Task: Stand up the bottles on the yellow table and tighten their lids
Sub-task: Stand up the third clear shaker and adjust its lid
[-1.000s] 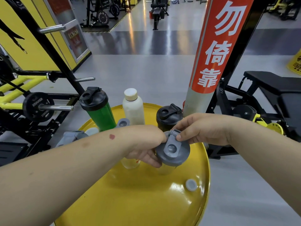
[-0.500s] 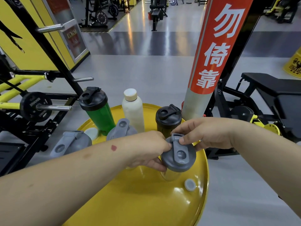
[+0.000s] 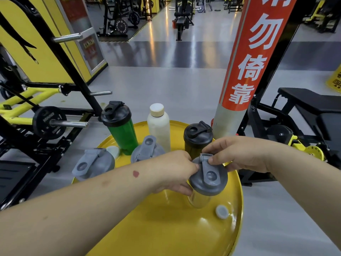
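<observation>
Both hands are gripping the clear shaker: left hand wrapping its body, right hand pinching the grey lid. Five others are standing already; one loose small cap is waiting.

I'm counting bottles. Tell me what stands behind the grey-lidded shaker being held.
Directly behind the grey-lidded shaker stands a black-lidded dark shaker; further left, a white bottle. The right hand and left hand cover the dark shaker's lower body.

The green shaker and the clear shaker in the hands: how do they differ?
The green shaker has a black lid and stands untouched; the clear shaker has a grey lid and is held by the left hand and right hand. Both stand upright on the yellow table.
</observation>
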A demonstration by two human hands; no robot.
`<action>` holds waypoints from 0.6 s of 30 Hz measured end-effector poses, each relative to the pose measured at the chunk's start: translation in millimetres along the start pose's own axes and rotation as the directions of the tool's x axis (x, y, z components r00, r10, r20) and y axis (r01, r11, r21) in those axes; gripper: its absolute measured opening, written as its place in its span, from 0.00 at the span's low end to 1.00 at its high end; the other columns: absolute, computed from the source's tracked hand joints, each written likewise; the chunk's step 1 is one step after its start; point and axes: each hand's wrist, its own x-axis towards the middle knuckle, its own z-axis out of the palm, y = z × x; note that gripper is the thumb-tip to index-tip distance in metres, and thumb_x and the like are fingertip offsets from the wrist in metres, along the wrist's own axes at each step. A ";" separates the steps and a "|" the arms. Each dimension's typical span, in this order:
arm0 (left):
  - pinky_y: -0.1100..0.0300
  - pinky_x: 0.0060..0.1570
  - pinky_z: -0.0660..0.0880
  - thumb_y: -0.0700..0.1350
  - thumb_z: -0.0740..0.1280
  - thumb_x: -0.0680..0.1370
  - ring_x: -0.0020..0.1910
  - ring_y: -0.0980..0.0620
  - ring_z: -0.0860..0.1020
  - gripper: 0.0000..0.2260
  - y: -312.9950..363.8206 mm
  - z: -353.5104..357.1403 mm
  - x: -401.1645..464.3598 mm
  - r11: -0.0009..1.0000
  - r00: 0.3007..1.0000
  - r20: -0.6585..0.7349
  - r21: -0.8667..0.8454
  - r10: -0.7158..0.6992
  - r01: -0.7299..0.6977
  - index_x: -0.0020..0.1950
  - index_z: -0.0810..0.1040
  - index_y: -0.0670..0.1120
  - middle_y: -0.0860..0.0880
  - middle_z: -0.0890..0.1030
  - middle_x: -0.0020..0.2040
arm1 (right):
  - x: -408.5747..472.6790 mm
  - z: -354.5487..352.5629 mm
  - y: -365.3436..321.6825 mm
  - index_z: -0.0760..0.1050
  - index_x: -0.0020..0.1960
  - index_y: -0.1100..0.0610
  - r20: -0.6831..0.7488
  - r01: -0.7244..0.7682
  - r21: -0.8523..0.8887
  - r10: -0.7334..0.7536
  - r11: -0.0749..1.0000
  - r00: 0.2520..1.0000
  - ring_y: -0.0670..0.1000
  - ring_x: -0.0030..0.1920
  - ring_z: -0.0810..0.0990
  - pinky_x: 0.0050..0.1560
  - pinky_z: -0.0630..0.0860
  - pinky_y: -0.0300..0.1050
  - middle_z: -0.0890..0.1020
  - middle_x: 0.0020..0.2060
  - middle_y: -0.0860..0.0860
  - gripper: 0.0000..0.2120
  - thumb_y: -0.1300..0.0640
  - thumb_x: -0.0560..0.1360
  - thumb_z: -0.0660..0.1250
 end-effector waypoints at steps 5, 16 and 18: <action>0.51 0.46 0.86 0.40 0.64 0.82 0.42 0.44 0.88 0.12 8.0 -46.6 -40.5 0.991 0.978 -0.167 0.064 0.126 -0.117 0.64 0.78 0.47 0.42 0.86 0.49 | -14.4 -1.7 -37.3 0.80 0.65 0.47 -0.286 0.091 -0.223 -0.154 0.971 0.946 0.49 0.58 0.84 0.63 0.81 0.53 0.85 0.58 0.45 0.17 0.52 0.76 0.74; 0.61 0.49 0.76 0.45 0.68 0.80 0.57 0.53 0.80 0.15 -86.8 -202.0 -84.0 0.952 0.801 -0.551 0.297 0.233 -0.073 0.67 0.79 0.54 0.53 0.80 0.60 | 22.4 139.3 -136.5 0.80 0.65 0.50 -0.228 0.338 -0.286 -0.406 0.897 0.885 0.44 0.58 0.82 0.64 0.76 0.41 0.84 0.55 0.44 0.15 0.57 0.78 0.69; 0.53 0.58 0.78 0.46 0.67 0.81 0.58 0.49 0.80 0.14 -108.8 -214.3 -80.9 0.993 0.847 -0.522 0.101 0.102 -0.058 0.67 0.78 0.53 0.50 0.80 0.61 | 31.9 161.9 -149.6 0.78 0.69 0.51 -0.195 0.292 -0.262 -0.346 0.920 0.918 0.46 0.62 0.81 0.68 0.75 0.44 0.83 0.60 0.45 0.17 0.53 0.80 0.68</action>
